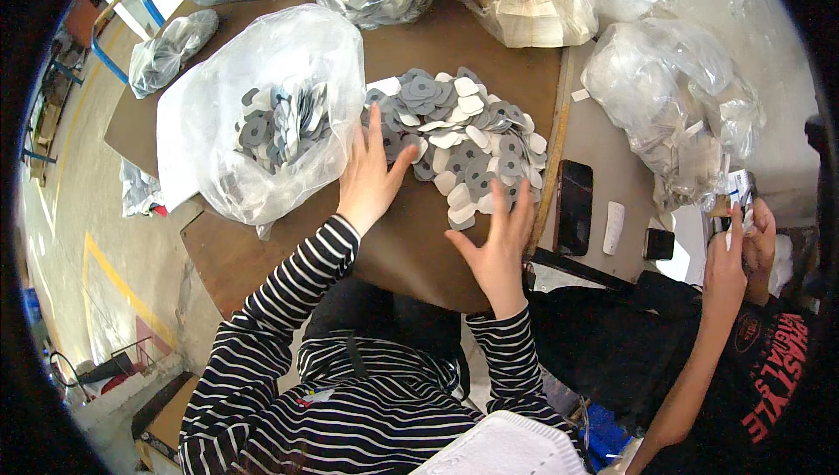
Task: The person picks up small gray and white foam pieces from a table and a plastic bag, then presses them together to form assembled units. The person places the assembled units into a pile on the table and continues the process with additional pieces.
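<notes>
Pile of pads (459, 138), grey and white ovals, heaped loose on the brown desk (411, 248) near its right edge. Left hand (371, 180), open with fingers spread, lies flat on the pile's left margin, between the pile and a clear bag (262, 99) holding more grey pads; the bag stands just left of the pile, its mouth turned toward it. Right hand (498, 243), also open and flat, touches the pile's lower right edge, gripping nothing. Both sleeves are black-and-white striped. Right of the desk edge, a black phone (573, 207) and a small white strip (614, 228) lie on a grey surface. Further bags (673, 99) of parts ring the far side. At far right, a second person's hands (743, 243) hold a small object.
</notes>
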The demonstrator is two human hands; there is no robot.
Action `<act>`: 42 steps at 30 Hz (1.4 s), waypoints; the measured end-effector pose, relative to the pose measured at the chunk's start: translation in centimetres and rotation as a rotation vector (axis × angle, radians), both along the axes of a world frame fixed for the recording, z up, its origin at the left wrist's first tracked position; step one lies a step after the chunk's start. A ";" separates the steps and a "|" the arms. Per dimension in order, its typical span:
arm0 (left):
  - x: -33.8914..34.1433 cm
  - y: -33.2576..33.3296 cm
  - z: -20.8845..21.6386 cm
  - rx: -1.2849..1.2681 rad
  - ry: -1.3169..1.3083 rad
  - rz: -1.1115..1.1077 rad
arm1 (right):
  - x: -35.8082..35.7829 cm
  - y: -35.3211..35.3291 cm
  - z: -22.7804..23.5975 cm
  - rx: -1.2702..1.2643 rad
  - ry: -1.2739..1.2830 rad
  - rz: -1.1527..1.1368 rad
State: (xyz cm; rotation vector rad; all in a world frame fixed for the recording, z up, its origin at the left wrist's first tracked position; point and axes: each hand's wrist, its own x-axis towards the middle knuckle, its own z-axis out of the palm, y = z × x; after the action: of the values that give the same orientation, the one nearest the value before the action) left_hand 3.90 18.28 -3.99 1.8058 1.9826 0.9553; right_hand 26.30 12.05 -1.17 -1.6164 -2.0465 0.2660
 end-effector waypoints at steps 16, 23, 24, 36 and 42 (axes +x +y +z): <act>4.5 8.8 -2.0 0.236 -0.088 -0.050 | -1.6 6.7 -3.0 0.036 -0.236 -0.006; 8.4 11.8 -1.3 0.101 -0.385 -0.162 | -1.3 6.1 -0.7 0.058 -0.230 -0.060; 8.8 12.0 -1.2 0.057 -0.434 -0.190 | -1.5 5.0 -0.5 -0.023 -0.221 -0.025; 4.0 4.3 5.6 0.256 -0.429 -0.296 | -1.1 5.6 -3.7 0.054 -0.489 -0.031; -2.4 -3.6 6.7 0.297 0.361 0.148 | -1.2 7.0 -2.5 0.136 -0.424 0.007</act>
State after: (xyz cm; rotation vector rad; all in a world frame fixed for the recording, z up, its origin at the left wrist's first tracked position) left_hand 1.53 14.65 2.75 2.1423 2.3189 1.0789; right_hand 25.14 19.10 -3.66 -1.6888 -2.3175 -0.2317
